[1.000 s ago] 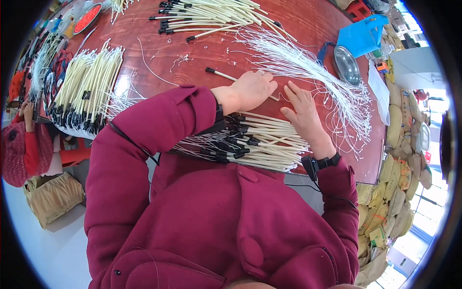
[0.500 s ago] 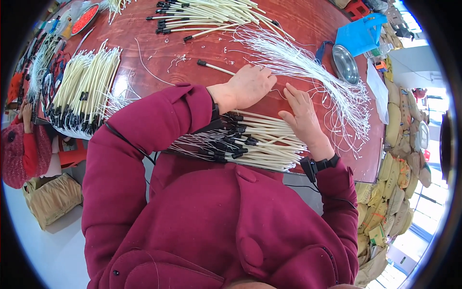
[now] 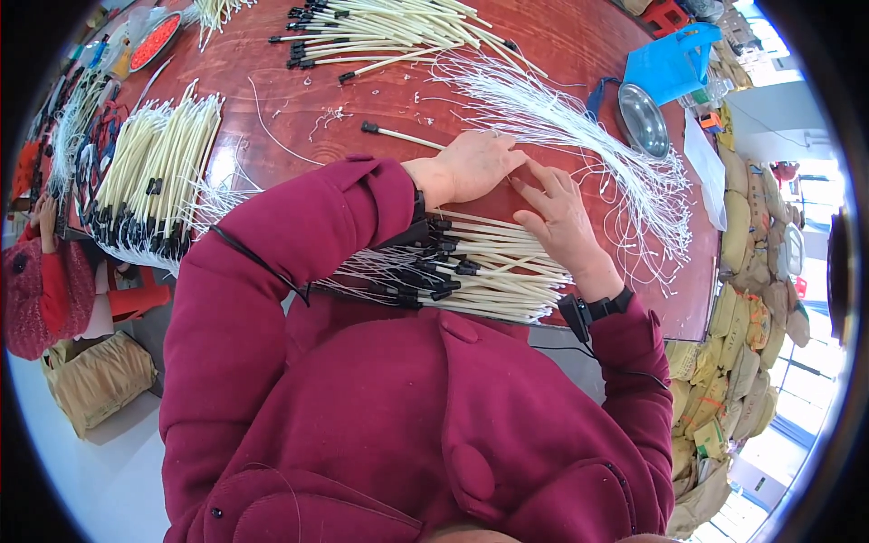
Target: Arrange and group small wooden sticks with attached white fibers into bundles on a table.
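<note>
A thin cream tube [image 3: 407, 138] with a black end piece lies across the table, and its right end runs under my left hand [image 3: 475, 168]. That hand is closed around the tube, its fingers pointing right. My right hand [image 3: 563, 215] meets the left fingertips with its index finger; its thumb stands apart. Whether a thread passes between the fingertips is hidden. Below both hands, at the table's near edge, is a pile of cream tubes [image 3: 516, 258] with black ends and white strings. A long bundle of white strings [image 3: 597, 149] fans out beyond my right hand.
More cream tubes [image 3: 389, 32] lie at the far side, with another stack [image 3: 158, 163] on the left. A metal bowl [image 3: 644, 120] and a blue container [image 3: 670, 65] stand at the far right. A red dish [image 3: 156, 42] is far left. Another person's sleeve [image 3: 54, 290] shows at left.
My right hand has moved slightly left, and its index finger now meets the left fingertips. My left hand has shifted a little right and nearer. The view has shifted slightly.
</note>
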`<state>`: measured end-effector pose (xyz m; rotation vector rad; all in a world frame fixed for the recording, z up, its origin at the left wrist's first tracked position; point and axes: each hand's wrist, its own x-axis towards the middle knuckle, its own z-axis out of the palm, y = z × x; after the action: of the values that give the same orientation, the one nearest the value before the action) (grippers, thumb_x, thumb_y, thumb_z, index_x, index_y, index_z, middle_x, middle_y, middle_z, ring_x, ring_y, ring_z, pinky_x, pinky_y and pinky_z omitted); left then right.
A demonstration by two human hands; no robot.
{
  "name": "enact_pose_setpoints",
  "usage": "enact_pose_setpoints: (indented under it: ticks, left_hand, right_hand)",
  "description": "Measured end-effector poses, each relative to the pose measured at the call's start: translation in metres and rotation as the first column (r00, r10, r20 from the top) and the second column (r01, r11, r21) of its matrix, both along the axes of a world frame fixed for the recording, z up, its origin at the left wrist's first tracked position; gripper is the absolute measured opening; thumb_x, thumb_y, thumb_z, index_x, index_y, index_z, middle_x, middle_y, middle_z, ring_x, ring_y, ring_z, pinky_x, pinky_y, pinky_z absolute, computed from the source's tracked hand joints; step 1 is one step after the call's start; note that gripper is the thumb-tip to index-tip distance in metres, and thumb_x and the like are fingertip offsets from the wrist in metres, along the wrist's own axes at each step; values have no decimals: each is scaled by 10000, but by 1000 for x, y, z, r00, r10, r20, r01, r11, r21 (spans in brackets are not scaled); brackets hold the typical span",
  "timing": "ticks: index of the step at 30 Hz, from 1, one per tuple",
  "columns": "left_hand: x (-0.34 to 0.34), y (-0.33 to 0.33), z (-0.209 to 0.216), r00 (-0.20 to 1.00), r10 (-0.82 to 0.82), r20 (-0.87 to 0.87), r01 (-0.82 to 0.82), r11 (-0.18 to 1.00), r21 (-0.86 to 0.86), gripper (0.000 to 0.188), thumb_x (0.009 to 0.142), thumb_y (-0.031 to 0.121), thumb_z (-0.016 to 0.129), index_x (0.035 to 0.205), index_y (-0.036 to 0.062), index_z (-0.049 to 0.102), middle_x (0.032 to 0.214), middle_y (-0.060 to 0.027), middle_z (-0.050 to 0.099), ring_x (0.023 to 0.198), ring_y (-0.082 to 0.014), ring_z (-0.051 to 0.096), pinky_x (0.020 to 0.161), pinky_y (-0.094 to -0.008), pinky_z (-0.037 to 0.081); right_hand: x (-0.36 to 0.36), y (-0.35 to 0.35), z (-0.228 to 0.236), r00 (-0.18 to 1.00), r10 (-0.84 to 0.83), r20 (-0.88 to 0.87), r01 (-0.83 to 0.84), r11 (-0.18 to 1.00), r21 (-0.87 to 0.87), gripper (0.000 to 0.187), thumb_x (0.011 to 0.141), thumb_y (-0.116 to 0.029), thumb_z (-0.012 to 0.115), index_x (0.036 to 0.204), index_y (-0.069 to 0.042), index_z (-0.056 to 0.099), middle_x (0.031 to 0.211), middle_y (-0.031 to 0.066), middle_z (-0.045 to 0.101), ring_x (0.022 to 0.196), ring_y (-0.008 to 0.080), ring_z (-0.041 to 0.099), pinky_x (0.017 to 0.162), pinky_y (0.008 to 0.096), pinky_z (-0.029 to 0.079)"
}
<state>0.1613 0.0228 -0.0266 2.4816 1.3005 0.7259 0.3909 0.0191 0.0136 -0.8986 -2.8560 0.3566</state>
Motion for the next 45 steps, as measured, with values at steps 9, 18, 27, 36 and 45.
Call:
enact_pose_setpoints:
  ticks: [9,18,27,36,45]
  left_hand:
    - [-17,-1,4,998,36,-60,-40,998,-52,132,896,161,669,965,68,607,1032,-117,638,1014,-333,648,822,-448,537]
    - [-16,-3,4,982,7,-189,-6,1000,7,70,899,128,622,943,75,627,986,-103,640,978,-305,662,810,-430,540]
    - [-13,-7,13,976,-3,-216,-5,999,-35,77,882,88,595,942,72,641,992,-105,653,963,-295,685,809,-431,541]
    - [-10,-4,12,981,-5,-196,-1,1000,-30,88,890,98,586,945,69,648,988,-111,659,944,-301,689,788,-439,552]
    - [2,-4,5,985,19,-172,-12,999,44,118,905,120,576,959,36,638,985,-149,669,947,-305,693,781,-429,562]
  right_hand:
    - [9,-5,2,999,5,-41,-4,999,38,620,971,-485,581,1382,-20,602,1573,154,427,1337,363,438,1134,481,350]
    - [5,-9,-4,1000,-5,16,5,1000,18,720,983,-535,532,1417,40,535,1584,170,397,1361,375,414,1156,478,327]
    - [8,-6,-8,999,-34,-25,34,999,11,770,989,-556,509,1445,64,490,1596,180,370,1384,381,394,1168,478,313]
    - [3,-10,-6,1000,-1,19,0,1000,26,829,953,-595,546,1438,75,487,1582,186,379,1399,369,384,1173,487,310]
    - [1,-8,-6,994,-67,-91,69,998,14,716,977,-495,569,1447,41,499,1570,192,399,1383,388,406,1160,480,320]
